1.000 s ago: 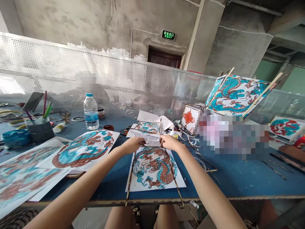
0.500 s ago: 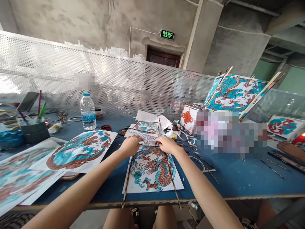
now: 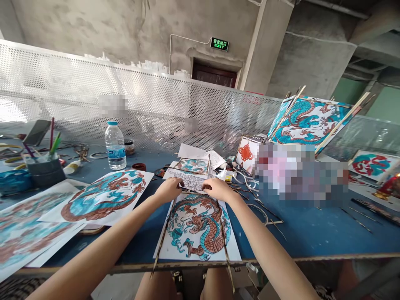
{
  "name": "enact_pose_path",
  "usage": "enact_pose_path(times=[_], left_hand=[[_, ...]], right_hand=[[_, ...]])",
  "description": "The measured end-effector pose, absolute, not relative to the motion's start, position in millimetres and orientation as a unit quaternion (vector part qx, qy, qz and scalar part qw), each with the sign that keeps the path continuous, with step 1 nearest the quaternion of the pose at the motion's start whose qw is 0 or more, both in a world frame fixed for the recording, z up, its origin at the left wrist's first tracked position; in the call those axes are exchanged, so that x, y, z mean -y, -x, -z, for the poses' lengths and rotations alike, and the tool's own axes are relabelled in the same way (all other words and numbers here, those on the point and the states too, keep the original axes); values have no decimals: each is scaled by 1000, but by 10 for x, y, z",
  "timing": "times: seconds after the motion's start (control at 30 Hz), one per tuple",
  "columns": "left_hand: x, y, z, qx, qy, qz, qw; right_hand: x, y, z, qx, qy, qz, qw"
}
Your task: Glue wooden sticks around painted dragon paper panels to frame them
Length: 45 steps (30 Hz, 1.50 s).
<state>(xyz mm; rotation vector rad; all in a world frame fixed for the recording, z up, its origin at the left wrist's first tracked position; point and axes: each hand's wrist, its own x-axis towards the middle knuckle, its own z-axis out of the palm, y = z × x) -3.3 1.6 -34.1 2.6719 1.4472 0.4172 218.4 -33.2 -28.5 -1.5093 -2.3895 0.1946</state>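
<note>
2 hands, left (image 3: 168, 189) and right (image 3: 218, 188), are curled down on the far edge of a dragon print (image 3: 196, 227) lying at the near edge of the blue worktop (image 3: 312, 233), fingers pinching where 2 thin sticks (image 3: 223, 241) cross the paper. Just beyond sit smaller prints (image 3: 192, 166), scissors (image 3: 246, 181) and wire loops. Left side has a bigger dragon sheet (image 3: 106, 196), water bottle (image 3: 115, 146) and brush cup (image 3: 45, 168). Perforated metal screen (image 3: 93, 100) behind, bare concrete walls, green exit sign (image 3: 219, 43).
</note>
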Motion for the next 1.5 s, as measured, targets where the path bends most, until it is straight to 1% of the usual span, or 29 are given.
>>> enact_pose_path(times=[0.1, 0.2, 0.53, 0.77, 0.97, 1.1, 1.33, 1.5], left_hand=[[-12, 20, 355, -408, -903, -133, 27], [-5, 7, 357, -381, -914, -137, 27], [43, -20, 312, -368, -918, -139, 57], [97, -12, 246, -360, -915, -148, 103], [31, -9, 333, -354, -911, -164, 134], [12, 0, 372, -349, -922, -139, 95], [14, 6, 399, -349, -927, -132, 27], [4, 26, 389, -383, -915, -126, -6]], right_hand=[[310, -2148, 315, 853, 493, -72, 158], [292, -2132, 336, 858, 483, -84, 150], [296, -2125, 340, 849, 478, -149, 169], [340, -2082, 305, 861, 446, -200, 142], [360, -2072, 291, 863, 438, -214, 136], [353, -2074, 307, 861, 438, -219, 135], [319, -2085, 345, 849, 444, -246, 148], [296, -2088, 358, 832, 464, -262, 155]])
